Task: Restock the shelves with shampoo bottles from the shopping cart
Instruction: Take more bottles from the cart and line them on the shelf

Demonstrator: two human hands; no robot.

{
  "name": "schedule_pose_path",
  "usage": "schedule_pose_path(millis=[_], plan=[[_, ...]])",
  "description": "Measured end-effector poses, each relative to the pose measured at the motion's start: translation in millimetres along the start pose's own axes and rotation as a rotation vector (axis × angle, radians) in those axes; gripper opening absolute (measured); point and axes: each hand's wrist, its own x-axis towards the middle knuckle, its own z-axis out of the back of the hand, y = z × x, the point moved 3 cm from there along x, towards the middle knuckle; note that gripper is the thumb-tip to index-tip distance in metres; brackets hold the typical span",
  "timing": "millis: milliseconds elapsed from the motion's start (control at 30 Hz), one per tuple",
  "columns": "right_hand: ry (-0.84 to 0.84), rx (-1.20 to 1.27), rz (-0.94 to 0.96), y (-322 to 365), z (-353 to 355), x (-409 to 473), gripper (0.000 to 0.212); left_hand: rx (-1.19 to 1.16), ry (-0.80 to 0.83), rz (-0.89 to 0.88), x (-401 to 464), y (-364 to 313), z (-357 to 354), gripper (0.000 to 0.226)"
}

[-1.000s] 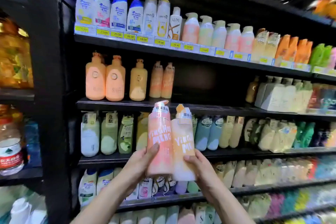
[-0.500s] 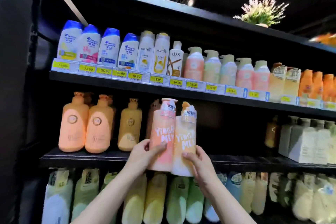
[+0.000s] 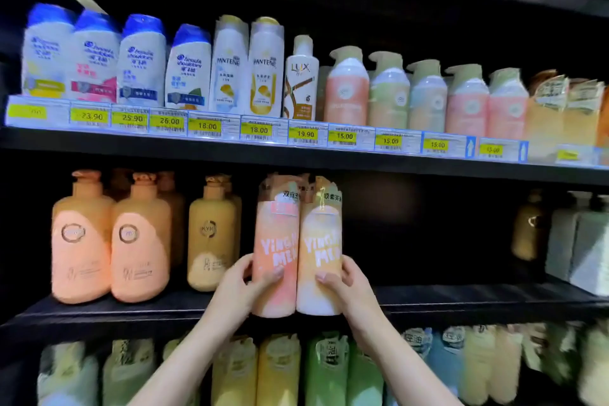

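Two tall shampoo bottles stand side by side at the front edge of the middle black shelf point(image 3: 461, 301). My left hand point(image 3: 240, 283) grips the pink bottle point(image 3: 276, 250) low on its left side. The paler orange-and-white bottle point(image 3: 321, 247) is gripped by my right hand point(image 3: 346, 283) low on its right side. Both bottles are upright and touch each other, and their bases sit at the shelf's front lip. Their pump tops reach just under the shelf above. The shopping cart is out of sight.
Left of my hands stand orange pump bottles point(image 3: 108, 241) and a yellow one point(image 3: 211, 234). A dark gap lies to the right, up to brown and pale bottles point(image 3: 560, 234). The top shelf point(image 3: 296, 155) carries white and pastel bottles above price tags. Green and yellow bottles point(image 3: 323, 369) fill the shelf below.
Both hands have lifted the two bottles from in front of the lower shelf up to the middle shelf's front edge. The view has tilted upward and moved closer.
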Motion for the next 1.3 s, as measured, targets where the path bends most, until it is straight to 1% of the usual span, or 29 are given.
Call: schedule_pose_path(millis=[33,100,167,267,333,433,500,567,633,667,733,867,933,1000,1100,1233,1300], plan=[[0.014,-0.003,-0.002,-1.4,0.3,1.7,0.072,0.008,-0.003,-0.009,2.1,2.2,-0.9,0.029],[0.028,-0.008,-0.01,-4.6,1.4,5.2,0.074,0.027,-0.01,-0.02,5.5,8.5,-2.4,0.04],[0.032,-0.005,-0.016,-6.7,1.9,8.9,0.073,0.04,-0.019,-0.015,7.9,11.6,-2.6,0.046],[0.021,0.017,-0.018,-7.8,1.8,14.4,0.069,0.053,-0.01,0.01,13.9,13.5,-3.5,0.042],[-0.004,0.022,-0.006,-7.0,2.7,18.9,0.068,0.052,-0.007,0.024,18.3,15.1,-4.4,0.044],[-0.025,0.027,0.012,-6.1,4.8,24.4,0.078,0.053,-0.001,0.045,20.9,13.8,-6.2,0.049],[0.002,0.028,0.013,-7.9,4.9,27.0,0.081,0.051,-0.007,0.052,21.2,13.9,-7.0,0.049],[0.034,0.022,0.001,-10.6,4.9,28.9,0.08,0.048,-0.028,0.046,20.4,14.9,-7.7,0.048],[0.052,0.013,-0.013,-13.3,4.8,31.0,0.071,0.063,-0.054,0.043,20.3,18.3,-7.4,0.051],[0.059,0.006,-0.017,-14.4,4.7,31.7,0.068,0.072,-0.06,0.046,19.9,19.4,-7.0,0.053],[0.07,-0.003,-0.025,-15.2,4.0,32.6,0.071,0.091,-0.067,0.042,18.7,21.2,-6.0,0.058],[0.088,-0.002,-0.035,-16.2,4.4,33.2,0.069,0.175,-0.115,0.025,13.4,22.1,-6.0,0.079],[0.101,0.01,-0.048,-15.6,5.2,33.1,0.069,0.231,-0.143,0.01,11.7,22.1,-6.7,0.084],[0.117,0.032,-0.058,-16.6,6.4,33.1,0.068,0.242,-0.168,0.001,10.2,21.1,-7.9,0.082],[0.128,0.043,-0.055,-17.4,8.2,33.4,0.062,0.255,-0.176,-0.008,9.5,20.1,-8.2,0.074],[0.144,0.061,-0.037,-17.9,7.9,33.4,0.061,0.284,-0.102,-0.001,12.6,24.4,-4.5,0.062],[0.143,0.067,-0.029,-18.3,7.6,33.4,0.061,0.289,-0.072,0.0,13.6,23.8,-6.2,0.062]])
